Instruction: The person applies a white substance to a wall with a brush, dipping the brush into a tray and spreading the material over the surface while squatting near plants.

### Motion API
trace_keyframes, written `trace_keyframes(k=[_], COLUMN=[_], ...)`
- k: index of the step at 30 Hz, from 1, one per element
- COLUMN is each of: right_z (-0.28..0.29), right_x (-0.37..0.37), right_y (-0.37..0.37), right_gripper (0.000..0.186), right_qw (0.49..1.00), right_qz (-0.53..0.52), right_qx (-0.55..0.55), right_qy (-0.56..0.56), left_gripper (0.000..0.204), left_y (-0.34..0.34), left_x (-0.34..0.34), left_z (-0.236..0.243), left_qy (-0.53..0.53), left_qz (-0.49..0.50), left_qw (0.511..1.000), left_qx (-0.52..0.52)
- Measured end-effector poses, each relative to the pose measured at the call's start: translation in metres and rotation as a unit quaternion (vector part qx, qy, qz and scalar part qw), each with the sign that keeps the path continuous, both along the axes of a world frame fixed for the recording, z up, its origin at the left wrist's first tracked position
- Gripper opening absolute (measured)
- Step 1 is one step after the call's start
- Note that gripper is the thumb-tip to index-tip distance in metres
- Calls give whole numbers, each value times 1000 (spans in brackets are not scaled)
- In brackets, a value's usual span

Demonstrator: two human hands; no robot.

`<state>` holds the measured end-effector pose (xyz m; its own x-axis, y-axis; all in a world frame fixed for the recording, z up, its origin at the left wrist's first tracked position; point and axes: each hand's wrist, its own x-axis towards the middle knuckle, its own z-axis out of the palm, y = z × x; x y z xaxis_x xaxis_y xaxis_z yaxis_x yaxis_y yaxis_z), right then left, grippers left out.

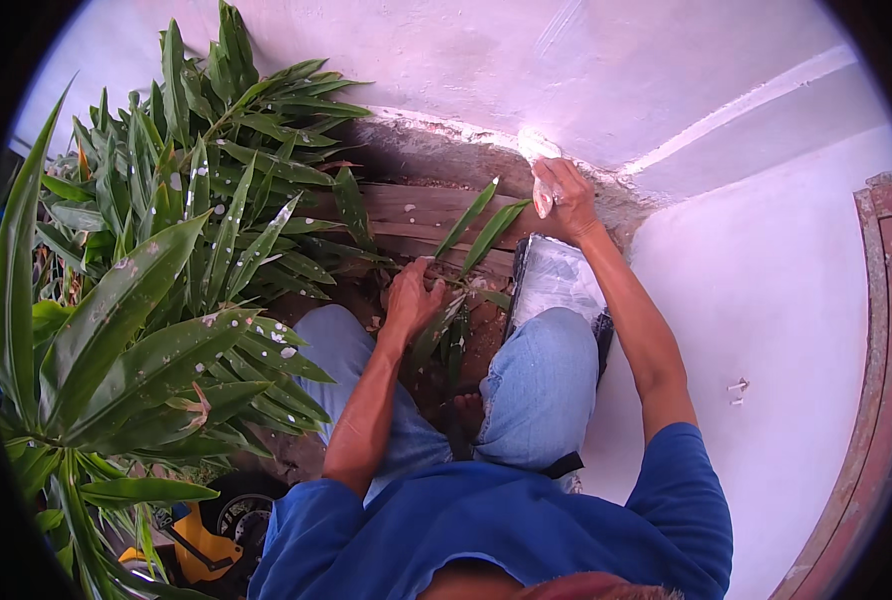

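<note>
White-smeared paintbrush (543, 200) meets the foot of a pale pinkish-white wall (456, 65)

The paintbrush is upper right of centre, its tip against the wall's lower edge, near the corner. The right hand (571, 205) is closed around it, and a white-coated end shows below the fingers. Just below this hand lies a rectangular, dark-rimmed paint tray (564, 275), its inside covered with white paint; the right knee hides part of it.

The left hand (412, 303) reaches forward beside a thin plant stem with long, narrow green leaves (488, 238). Its fingers are bent and its thumb stands apart; I cannot tell whether they grip the stem. Behind these leaves, flat brown boards (416, 205) lie along the base of the wall.

Farther out, a dense clump of broad green leaves (131, 310), spotted with white, fills the left side. The person crouches in light blue jeans (541, 385) and a dark blue short-sleeved top (506, 520), a bare foot (469, 410) showing between the legs. At lower left is a yellow-and-black object (204, 545), partly hidden by leaves. On the right, a smooth white wall (776, 270) runs to a worn reddish-brown frame (871, 300)
</note>
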<state>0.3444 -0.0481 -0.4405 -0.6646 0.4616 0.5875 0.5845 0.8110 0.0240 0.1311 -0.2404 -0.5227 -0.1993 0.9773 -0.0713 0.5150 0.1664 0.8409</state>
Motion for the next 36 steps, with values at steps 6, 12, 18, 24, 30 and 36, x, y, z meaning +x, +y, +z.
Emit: trace_keyframes(k=[6,12,18,24,30,36], right_z=[140,244,156,167,295,184], right_x=[2,-23,-12,-27,-18,-17], right_y=[27,33,21,21,44,19], right_gripper=[27,25,29,28,19,32], right_qw=[995,917,971,996,953,979], right_qz=[37,23,4,72,80,44], right_qx=[66,384,236,45,261,197], right_qy=[67,105,-34,18,132,11], left_gripper=[36,37,35,38,38,36], left_y=[4,3,13,14,15,13], left_x=[4,-6,6,6,5,6], left_z=[-12,-23,-15,-16,-31,-15], left_qy=[-13,7,-16,-20,-9,-8], left_qz=[-6,3,-7,-10,-7,-38], left_qw=[1000,1000,1000,1000,1000,999], left_qx=[4,4,22,8,4,-6])
